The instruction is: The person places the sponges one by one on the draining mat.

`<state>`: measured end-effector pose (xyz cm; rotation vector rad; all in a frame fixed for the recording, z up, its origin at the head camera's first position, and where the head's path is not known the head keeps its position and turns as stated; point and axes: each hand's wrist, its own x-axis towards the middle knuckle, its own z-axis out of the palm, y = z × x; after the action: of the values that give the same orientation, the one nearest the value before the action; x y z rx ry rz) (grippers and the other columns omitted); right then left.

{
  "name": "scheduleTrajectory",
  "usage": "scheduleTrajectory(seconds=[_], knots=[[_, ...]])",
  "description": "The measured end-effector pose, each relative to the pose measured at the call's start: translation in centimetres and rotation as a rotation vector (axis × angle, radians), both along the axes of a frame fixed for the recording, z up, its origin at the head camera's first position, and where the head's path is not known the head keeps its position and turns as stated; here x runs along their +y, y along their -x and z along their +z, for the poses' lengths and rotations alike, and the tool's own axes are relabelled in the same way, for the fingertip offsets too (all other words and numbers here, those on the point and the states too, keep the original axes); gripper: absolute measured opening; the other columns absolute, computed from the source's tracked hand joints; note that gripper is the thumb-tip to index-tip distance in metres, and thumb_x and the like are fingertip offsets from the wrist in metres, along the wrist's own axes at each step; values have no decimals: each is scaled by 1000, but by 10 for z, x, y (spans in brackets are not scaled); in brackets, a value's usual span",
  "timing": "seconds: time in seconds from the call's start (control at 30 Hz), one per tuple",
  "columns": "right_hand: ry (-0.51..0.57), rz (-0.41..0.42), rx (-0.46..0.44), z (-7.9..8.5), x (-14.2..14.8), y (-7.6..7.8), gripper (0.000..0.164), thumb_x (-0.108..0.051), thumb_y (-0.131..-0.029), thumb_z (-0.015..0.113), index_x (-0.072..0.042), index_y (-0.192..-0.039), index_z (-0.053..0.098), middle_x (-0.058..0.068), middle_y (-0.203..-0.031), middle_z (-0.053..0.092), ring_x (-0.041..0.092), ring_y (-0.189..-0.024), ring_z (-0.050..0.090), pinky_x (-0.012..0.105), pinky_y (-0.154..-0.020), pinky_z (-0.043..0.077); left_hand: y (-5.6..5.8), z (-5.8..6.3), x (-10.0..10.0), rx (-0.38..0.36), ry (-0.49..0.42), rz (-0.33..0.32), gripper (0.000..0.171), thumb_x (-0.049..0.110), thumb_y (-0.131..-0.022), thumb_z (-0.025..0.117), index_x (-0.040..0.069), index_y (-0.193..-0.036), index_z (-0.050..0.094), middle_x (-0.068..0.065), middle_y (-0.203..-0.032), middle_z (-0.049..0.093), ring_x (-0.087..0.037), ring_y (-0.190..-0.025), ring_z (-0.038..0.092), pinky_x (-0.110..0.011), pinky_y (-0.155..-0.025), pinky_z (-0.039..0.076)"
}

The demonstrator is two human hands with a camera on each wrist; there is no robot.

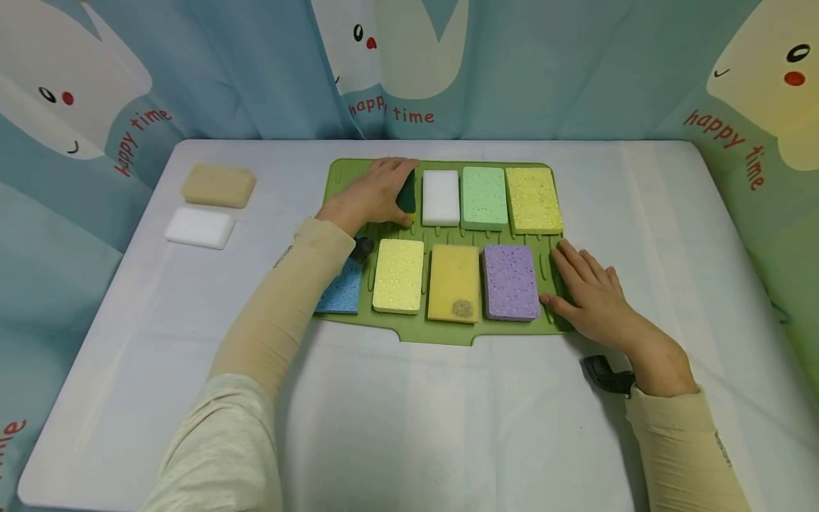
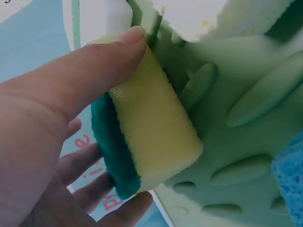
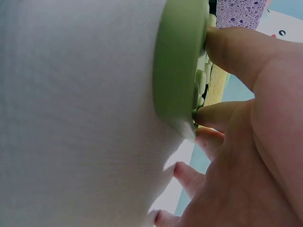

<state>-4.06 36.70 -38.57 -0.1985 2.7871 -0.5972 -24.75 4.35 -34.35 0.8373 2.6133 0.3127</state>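
My left hand [image 1: 374, 192] pinches a yellow sponge with a dark green scouring side [image 2: 156, 118] at the back left of a green ridged mat [image 1: 435, 336]. In the left wrist view the thumb lies across its yellow foam and the fingers are at the green side. On the mat's right edge rests my right hand [image 1: 598, 306], its fingers spread and holding nothing. Nearest to that hand is a purple sponge [image 1: 510, 283]. Beside the left hand stands a white sponge [image 1: 441, 199], and a blue sponge [image 1: 342, 290] is partly hidden under the left forearm.
Also on the mat lie a mint green sponge [image 1: 484, 199], a speckled yellow sponge [image 1: 534, 201], a pale yellow sponge [image 1: 398, 277] and a yellow sponge with a grey-brown spot [image 1: 453, 277]. A tan sponge [image 1: 218, 186] and a white block [image 1: 200, 227] lie at the table's left.
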Motion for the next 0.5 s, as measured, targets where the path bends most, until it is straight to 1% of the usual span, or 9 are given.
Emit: scheduleTrajectory(seconds=[0.27, 0.5], knots=[[4, 2, -3, 0, 0, 1, 81, -39, -103, 51, -1, -159, 6, 19, -167, -5, 52, -149, 0, 79, -108, -2, -1, 0, 1, -20, 17, -6, 102, 38, -87, 75, 16, -161, 9, -7, -167, 13, -29, -155, 10, -46, -124, 19], [11, 3, -2, 0, 1, 0, 81, -39, -103, 51, -1, -159, 6, 18, -167, -5, 52, -149, -1, 79, -108, -2, -2, -1, 2, -18, -17, -11, 102, 36, -87, 76, 17, -161, 9, -8, -167, 11, -29, -155, 9, -46, -124, 19]])
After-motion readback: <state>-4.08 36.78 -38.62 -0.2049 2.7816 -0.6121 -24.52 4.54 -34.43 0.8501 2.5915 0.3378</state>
